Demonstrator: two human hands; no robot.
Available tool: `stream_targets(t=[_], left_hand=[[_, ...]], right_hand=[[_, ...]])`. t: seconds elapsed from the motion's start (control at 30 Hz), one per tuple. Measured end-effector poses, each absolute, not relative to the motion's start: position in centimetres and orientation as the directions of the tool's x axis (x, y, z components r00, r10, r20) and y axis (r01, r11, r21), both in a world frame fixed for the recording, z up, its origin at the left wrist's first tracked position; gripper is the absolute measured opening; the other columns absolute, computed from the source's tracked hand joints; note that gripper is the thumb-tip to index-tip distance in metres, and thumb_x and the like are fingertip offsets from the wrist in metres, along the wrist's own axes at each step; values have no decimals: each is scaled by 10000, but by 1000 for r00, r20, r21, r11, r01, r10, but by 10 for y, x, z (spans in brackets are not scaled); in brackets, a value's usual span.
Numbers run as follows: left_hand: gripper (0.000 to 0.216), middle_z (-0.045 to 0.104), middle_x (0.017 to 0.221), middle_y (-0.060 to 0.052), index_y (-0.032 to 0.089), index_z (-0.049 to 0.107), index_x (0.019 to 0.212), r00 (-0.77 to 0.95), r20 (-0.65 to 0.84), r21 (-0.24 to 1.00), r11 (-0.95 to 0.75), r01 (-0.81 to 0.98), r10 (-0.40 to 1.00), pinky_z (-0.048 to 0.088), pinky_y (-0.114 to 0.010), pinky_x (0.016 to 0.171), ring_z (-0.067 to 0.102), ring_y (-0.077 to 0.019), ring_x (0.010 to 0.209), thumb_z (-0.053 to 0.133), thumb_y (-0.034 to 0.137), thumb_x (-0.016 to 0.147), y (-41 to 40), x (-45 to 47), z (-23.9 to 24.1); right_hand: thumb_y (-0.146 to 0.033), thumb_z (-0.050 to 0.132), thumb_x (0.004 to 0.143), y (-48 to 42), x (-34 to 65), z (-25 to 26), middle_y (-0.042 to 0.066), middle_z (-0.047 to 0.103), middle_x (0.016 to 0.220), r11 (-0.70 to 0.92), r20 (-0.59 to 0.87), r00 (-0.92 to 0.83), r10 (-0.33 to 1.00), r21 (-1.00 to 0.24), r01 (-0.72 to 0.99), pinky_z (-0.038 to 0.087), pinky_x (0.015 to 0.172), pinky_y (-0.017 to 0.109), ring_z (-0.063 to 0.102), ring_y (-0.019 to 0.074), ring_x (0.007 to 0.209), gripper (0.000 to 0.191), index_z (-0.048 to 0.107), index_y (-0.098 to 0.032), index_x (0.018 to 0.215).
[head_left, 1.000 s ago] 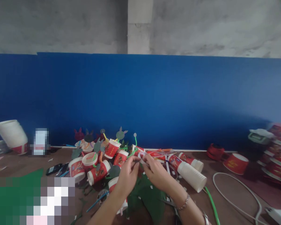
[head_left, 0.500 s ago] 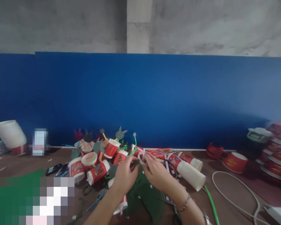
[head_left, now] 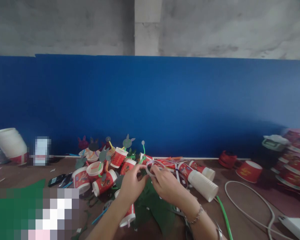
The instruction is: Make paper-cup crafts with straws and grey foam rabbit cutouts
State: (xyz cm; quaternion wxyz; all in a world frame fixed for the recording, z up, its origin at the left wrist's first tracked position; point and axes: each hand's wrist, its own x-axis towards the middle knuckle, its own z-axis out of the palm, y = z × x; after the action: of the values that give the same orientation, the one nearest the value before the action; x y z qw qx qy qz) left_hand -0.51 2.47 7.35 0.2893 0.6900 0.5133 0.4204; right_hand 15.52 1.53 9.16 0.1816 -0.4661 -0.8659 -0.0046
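A pale, see-through ring that looks like a roll of clear tape (head_left: 153,163) is between my hands over the middle of the table. My right hand (head_left: 165,183) is closed on its near side, with the fingers curled. From the left, my left hand (head_left: 133,181) has thumb and forefinger bent together at the ring's edge; whether it pinches the tape's end is too small to see. Under the hands lies a dark green sheet (head_left: 156,206) with small white scraps. A red and white paper cup (head_left: 128,215) lies beneath my left forearm.
Paper cups (head_left: 103,183) with bent straws and animal cut-outs crowd the left. A stack of cups (head_left: 202,183) lies to the right, beside a green straw (head_left: 225,216) and a white cable (head_left: 252,191). Scissors (head_left: 180,213) are near my right wrist. A blue panel (head_left: 150,106) stands behind.
The clear ring is tilted so more of its opening shows. Both hands stay nearly in place, and the whole view has shifted slightly.
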Motion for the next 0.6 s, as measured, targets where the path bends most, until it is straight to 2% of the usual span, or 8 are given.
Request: stream_targets(t=[0.17, 0.23, 0.4, 0.6], left_hand=[[311, 719, 988, -79, 234, 637, 1098, 157, 379, 626, -378, 683, 912, 472, -333, 755, 666, -247, 852, 500, 245, 820, 13, 2, 72], [303, 722, 984, -82, 233, 643, 1088, 158, 389, 574, -373, 729, 908, 474, -338, 751, 667, -256, 869, 483, 230, 830, 11, 4, 72], [192, 734, 829, -40, 230, 667, 904, 118, 382, 551, -328, 767, 917, 454, -286, 659, 677, -219, 758, 484, 217, 846, 9, 4, 75], [137, 721, 796, -14, 234, 634, 837, 145, 396, 553, -361, 751, 907, 421, -242, 625, 672, -183, 745, 499, 225, 853, 11, 1, 78]], right_hand=[[-121, 354, 873, 16, 154, 90, 41, 592, 717, 536, 312, -479, 821, -131, 834, 349, 686, 317, 541, 185, 647, 114, 447, -161, 924], [-122, 353, 875, 16, 154, 90, 35, 587, 700, 530, 323, -474, 819, -108, 841, 340, 669, 311, 535, 182, 634, 117, 450, -160, 929], [-120, 338, 881, 16, 154, 93, 23, 583, 667, 546, 352, -475, 807, -137, 827, 327, 651, 306, 525, 180, 606, 121, 446, -173, 886], [-151, 336, 896, 15, 152, 96, 1, 573, 625, 555, 386, -464, 798, -169, 814, 291, 599, 281, 497, 164, 559, 134, 454, -191, 846]])
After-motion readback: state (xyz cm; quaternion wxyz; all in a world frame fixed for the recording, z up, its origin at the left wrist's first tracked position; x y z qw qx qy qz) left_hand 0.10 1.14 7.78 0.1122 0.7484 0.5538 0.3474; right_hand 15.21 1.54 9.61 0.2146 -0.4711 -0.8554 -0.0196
